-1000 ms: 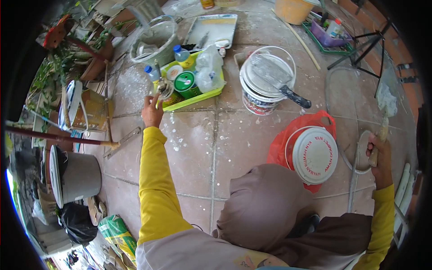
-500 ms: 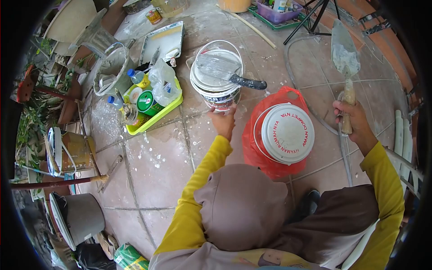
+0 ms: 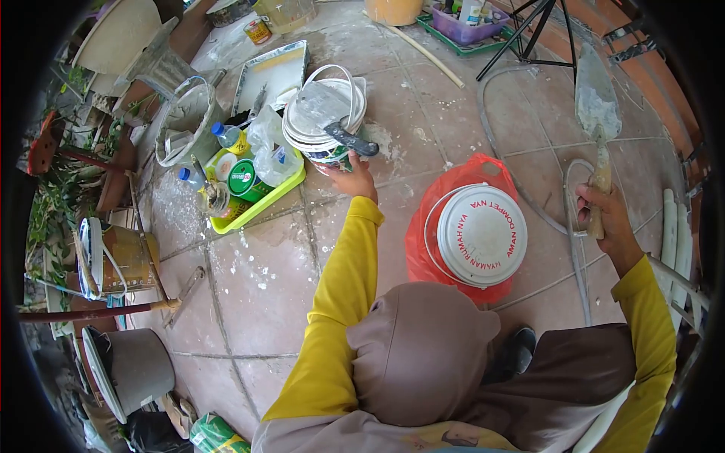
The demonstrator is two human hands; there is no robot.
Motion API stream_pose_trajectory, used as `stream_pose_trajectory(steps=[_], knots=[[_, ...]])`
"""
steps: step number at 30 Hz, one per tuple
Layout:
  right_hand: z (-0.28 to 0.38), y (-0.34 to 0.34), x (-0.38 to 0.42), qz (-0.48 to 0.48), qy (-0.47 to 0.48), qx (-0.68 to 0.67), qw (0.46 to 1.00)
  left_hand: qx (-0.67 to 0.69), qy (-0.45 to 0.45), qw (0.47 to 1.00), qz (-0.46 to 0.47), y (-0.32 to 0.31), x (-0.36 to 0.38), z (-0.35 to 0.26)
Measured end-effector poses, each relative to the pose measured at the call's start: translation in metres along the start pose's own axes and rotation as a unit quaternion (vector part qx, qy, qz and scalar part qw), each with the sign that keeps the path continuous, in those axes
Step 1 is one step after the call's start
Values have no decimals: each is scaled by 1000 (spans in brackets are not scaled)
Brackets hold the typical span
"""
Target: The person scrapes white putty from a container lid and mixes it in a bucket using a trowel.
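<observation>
My left hand (image 3: 353, 180) presses against the near side of a white paint bucket (image 3: 321, 155), thumb and fingers spread. Across the bucket's lid lies a broad scraper (image 3: 321, 106) with a black handle, and the wire handle of the bucket stands up over it. Off to the right, my right hand (image 3: 606, 214) is closed round the wooden handle of a pointed trowel (image 3: 596, 109), its smeared blade upward. Between my hands a second white-lidded bucket (image 3: 483, 234) sits in a red plastic bag (image 3: 423, 253).
Left of the paint bucket is a yellow-green tray (image 3: 264, 202) of bottles and cans. Behind stand a paint tray (image 3: 276, 72) and a grey pail (image 3: 185, 121). A hose (image 3: 540, 204) and a black tripod (image 3: 529, 41) are at right. Stained tiles cover the floor.
My left hand and the paint bucket with the scraper have moved left, up to the yellow-green tray. My right hand has shifted slightly right and down with the trowel.
</observation>
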State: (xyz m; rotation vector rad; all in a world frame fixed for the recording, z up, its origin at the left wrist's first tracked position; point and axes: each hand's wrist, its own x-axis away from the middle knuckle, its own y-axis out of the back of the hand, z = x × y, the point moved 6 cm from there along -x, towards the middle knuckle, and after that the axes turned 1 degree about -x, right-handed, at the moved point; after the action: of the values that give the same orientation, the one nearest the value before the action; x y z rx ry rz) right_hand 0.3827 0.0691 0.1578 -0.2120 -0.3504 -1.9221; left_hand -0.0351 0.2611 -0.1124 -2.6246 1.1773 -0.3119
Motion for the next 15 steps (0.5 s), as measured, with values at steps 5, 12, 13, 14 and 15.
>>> stream_pose_trajectory(steps=[5,12,13,14,15], knots=[[1,-4,-2,-2,-5,-10,1000,-84,-45,995,-18,9,-29,7],[7,-8,10,29,-10,31,999,52,-67,996,41,8,-65,28],[8,-7,11,33,-5,28,999,20,-35,997,72,10,-68,26],[5,-4,10,34,-5,26,999,-13,2,994,104,12,-58,21],[1,0,10,34,-3,26,999,-15,56,995,80,11,-37,13]])
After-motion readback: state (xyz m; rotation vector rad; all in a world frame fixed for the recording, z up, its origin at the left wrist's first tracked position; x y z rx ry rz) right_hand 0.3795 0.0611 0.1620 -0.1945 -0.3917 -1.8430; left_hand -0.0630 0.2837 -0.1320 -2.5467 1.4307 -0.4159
